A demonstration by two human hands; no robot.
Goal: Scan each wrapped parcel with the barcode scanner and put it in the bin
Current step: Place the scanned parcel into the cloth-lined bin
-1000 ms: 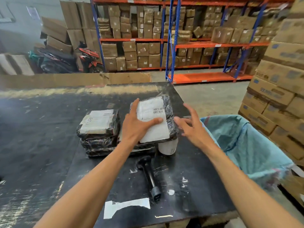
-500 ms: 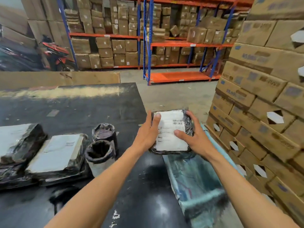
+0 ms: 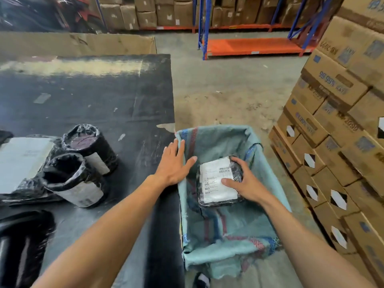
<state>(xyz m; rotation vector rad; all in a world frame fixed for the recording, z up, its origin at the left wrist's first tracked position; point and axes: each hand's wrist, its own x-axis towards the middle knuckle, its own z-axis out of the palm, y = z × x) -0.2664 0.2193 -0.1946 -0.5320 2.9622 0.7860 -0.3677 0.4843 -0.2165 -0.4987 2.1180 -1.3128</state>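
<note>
A flat parcel [image 3: 214,190] in black wrap with a white barcode label is inside the bin [image 3: 218,140], a frame lined with a teal woven sack beside the table's right edge. My right hand [image 3: 245,181] grips the parcel's right side, thumb on the label. My left hand [image 3: 176,163] is spread open over the bin's left rim, holding nothing. Two cylindrical wrapped parcels [image 3: 83,167] stand on the black table [image 3: 104,96], next to flat wrapped parcels [image 3: 20,161] at the left edge. The scanner is not clearly visible.
Stacked cardboard cartons [image 3: 336,125] form a wall close to the bin's right side. Blue and orange shelving [image 3: 249,44] with boxes stands across the concrete floor. A dark wrapped shape [image 3: 22,242] lies at the table's near left.
The parcel went from the table stack, carried right in both hands, down into the bin. My left hand has let go and opened. The view swung right and down.
</note>
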